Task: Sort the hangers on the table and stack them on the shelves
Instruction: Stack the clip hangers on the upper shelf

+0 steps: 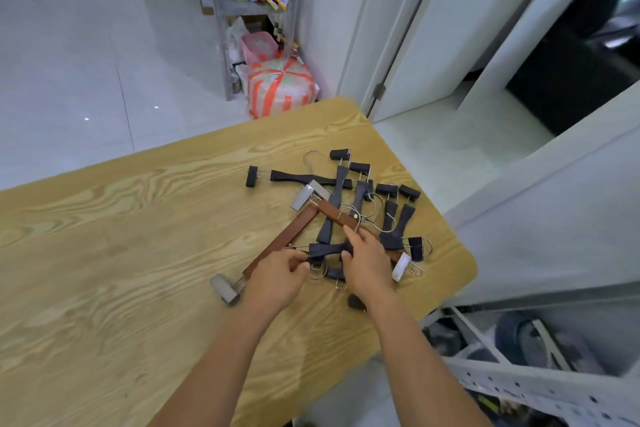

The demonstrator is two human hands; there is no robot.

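The dark plastic clip hanger [327, 249] is laid crosswise between the hands. Its ends are pinched by the left hand [277, 276] and right hand [367, 265], equally near.

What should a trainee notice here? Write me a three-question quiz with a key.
1. True or false: the left hand rests flat on the table, holding nothing.
2. The hanger gripped between the left hand and the right hand is: A brown, B black, C white.
3. Fill in: ___ brown wooden hangers cross each other on the table.
Key: 1 false; 2 B; 3 two.
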